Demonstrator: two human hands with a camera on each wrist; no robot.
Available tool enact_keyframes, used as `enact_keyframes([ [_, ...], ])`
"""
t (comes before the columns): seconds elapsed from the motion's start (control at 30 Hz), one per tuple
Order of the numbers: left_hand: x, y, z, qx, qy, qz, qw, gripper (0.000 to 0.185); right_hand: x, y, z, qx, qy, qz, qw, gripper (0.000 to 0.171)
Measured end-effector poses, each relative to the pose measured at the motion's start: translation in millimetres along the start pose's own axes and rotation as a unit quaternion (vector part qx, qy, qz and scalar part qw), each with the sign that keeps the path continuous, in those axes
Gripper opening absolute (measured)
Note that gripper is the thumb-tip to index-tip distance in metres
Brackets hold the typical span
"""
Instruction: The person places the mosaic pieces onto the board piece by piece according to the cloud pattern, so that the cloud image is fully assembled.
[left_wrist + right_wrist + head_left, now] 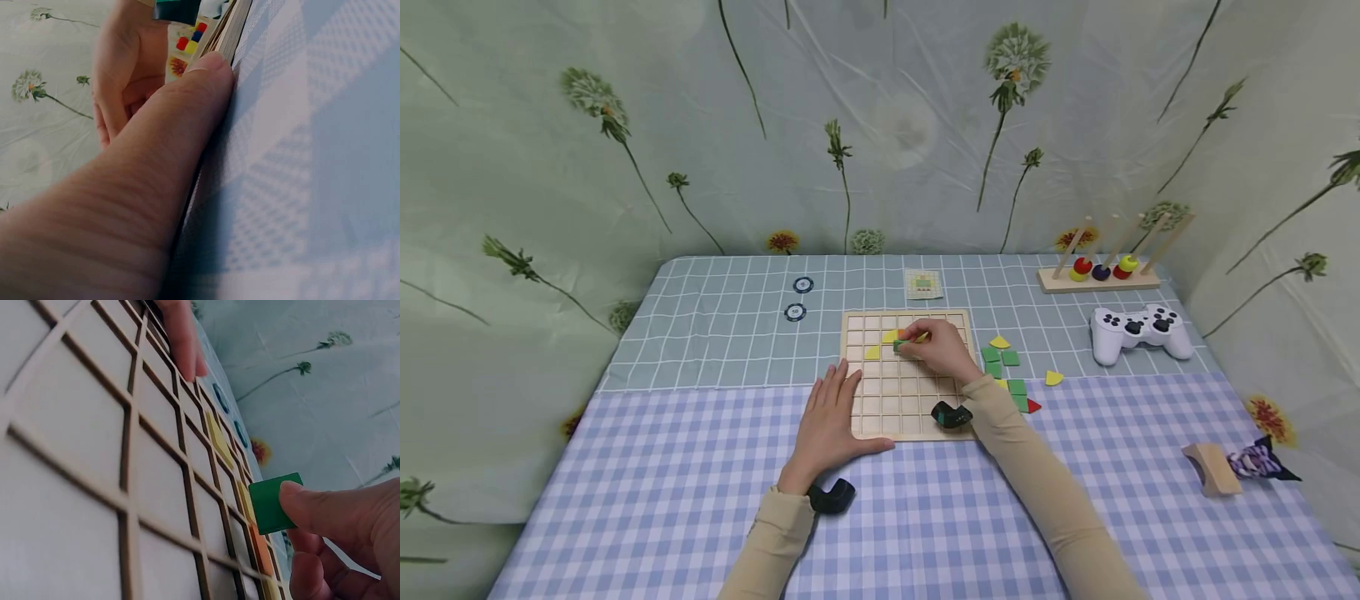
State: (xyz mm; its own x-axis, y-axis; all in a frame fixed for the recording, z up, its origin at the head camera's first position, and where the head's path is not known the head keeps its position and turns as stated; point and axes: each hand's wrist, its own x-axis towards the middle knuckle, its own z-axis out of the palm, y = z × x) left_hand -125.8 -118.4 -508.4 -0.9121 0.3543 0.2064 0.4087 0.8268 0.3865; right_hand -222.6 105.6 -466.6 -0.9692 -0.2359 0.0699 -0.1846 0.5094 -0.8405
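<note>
From above, the right hand (942,350) sits over the upper middle of the wooden grid board (907,377), fingers bunched, and what it grips is mostly covered. The right wrist view settles it: thumb and fingertips (325,509) pinch a green square tile (273,503), held just above the board's cells, tilted on edge. That same low view shows yellow pieces (220,439) and an orange one (260,551) already lying in cells along one row; overhead, a yellow piece (872,352) shows to the left of the hand.

The left hand (829,417) lies flat, fingers straight, at the board's near left corner. Its wrist view shows the thumb (187,106) pressed right against the board's edge (228,34), which the head view only hints at.

Loose tiles wait on the table (700,500) just right of the board: green squares (1002,360), yellow pieces (1054,377), a red one (1033,406). Farther right sit a white game controller (1138,331) and a peg rack with coloured rings (1101,268).
</note>
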Motion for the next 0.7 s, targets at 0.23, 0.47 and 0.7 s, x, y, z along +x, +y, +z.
enact_keyframes([
  [0.23, 1.5, -1.1, -1.4, 0.006, -0.027, -0.017, 0.9995, 0.118, 5, -4, 15, -0.02, -0.008, 0.0, 1.0, 0.01],
  [0.47, 0.4, -0.2, -0.4, 0.001, -0.035, -0.018, 0.9992, 0.119, 4, -6, 20, -0.066, -0.005, 0.014, 0.998, 0.01],
  [0.7, 0.8, -0.3, -1.4, 0.006, -0.034, -0.019, 0.9992, 0.119, 5, -10, 18, -0.122, 0.002, 0.003, 0.993, 0.01],
])
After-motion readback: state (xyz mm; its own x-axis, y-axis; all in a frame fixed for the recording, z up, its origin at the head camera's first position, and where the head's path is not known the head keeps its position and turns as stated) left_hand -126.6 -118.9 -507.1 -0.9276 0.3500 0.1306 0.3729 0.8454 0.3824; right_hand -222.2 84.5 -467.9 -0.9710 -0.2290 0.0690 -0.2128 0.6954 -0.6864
